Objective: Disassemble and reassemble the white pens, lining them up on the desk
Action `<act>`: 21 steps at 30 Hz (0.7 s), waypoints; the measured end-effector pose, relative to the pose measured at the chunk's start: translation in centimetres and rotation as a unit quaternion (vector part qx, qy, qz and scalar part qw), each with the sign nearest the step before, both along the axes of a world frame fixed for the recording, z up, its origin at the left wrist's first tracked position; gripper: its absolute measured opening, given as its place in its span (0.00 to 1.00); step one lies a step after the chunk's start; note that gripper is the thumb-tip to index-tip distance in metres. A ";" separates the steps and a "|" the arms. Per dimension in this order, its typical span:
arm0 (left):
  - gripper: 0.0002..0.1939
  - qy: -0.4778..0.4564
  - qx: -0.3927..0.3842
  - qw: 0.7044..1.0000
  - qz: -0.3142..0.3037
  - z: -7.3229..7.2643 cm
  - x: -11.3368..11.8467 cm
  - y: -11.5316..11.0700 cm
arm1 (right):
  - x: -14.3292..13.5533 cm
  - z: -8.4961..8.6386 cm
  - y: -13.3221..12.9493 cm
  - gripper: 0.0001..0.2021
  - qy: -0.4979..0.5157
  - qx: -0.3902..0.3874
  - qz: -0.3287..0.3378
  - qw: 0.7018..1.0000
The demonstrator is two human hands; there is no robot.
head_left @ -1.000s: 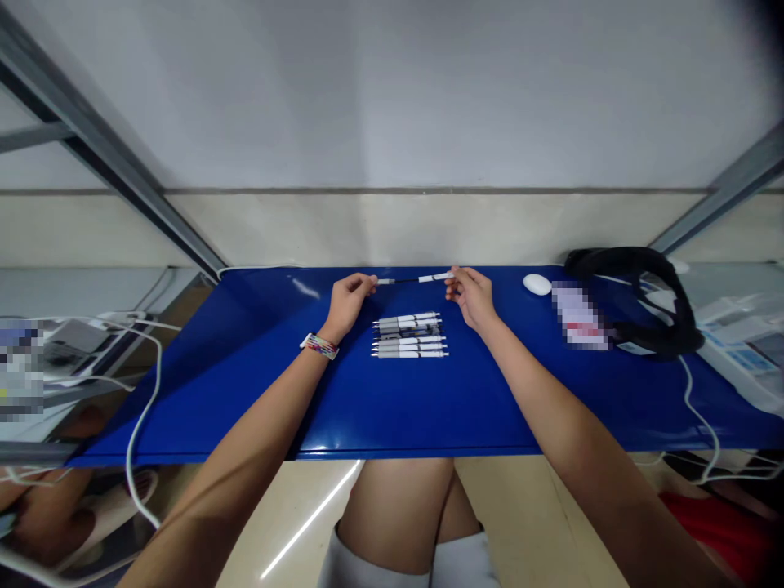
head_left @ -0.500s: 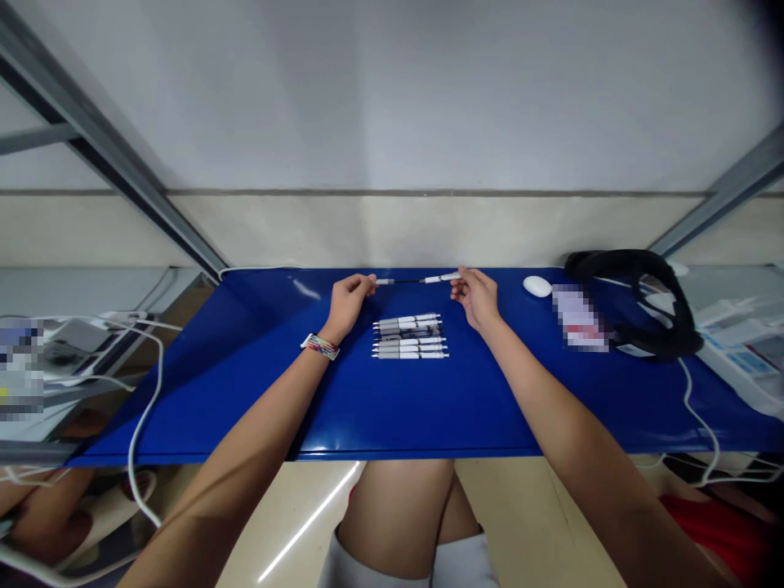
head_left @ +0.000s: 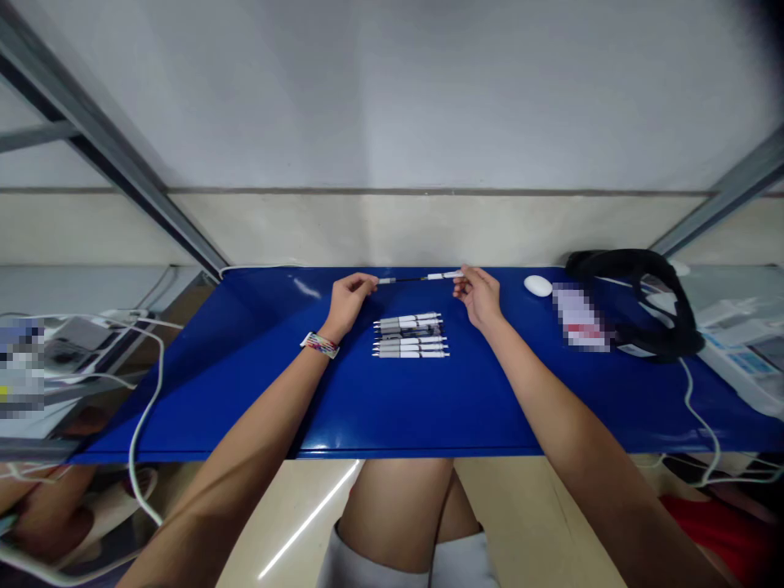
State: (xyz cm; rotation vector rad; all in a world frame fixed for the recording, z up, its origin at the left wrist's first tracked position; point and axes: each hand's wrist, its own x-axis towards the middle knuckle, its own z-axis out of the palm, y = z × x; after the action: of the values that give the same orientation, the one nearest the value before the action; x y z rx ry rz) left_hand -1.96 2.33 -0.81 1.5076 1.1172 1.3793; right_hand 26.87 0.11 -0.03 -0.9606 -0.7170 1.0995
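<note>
My left hand [head_left: 348, 299] pinches the grey tip end of a pen [head_left: 417, 278] held level above the far part of the blue table [head_left: 245, 384]. My right hand [head_left: 479, 295] grips the white barrel end of the same pen. Between the two ends a thin dark refill shows, so the pen is pulled apart. Just in front of the hands lies a neat row of several white and grey pens [head_left: 410, 336]. A colourful band is on my left wrist.
A white mouse [head_left: 537, 285] lies at the far right of the table, with a black strap or headset [head_left: 643, 302] and a white cable beyond it. White cables [head_left: 144, 408] hang off the left edge. Metal frame bars slant at both sides.
My right hand has drawn slightly to the right with the white barrel, lengthening the exposed refill. The left hand and the row of pens have stayed put.
</note>
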 end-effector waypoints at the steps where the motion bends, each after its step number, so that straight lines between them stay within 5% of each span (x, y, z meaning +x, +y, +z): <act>1: 0.13 -0.003 0.000 1.000 0.001 0.0 0.0 0.0 | 0.0 0.0 0.0 0.18 0.003 -0.001 -0.002 1.000; 21: 0.14 -0.010 0.006 1.000 0.005 -0.1 0.0 0.2 | 0.0 0.0 0.2 0.15 0.015 0.006 0.004 1.000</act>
State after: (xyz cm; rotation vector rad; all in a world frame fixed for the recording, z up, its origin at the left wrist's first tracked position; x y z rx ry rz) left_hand -1.94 2.51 -0.96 1.4944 1.1087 1.4072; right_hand 26.82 0.29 -0.07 -0.9310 -0.7024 1.1126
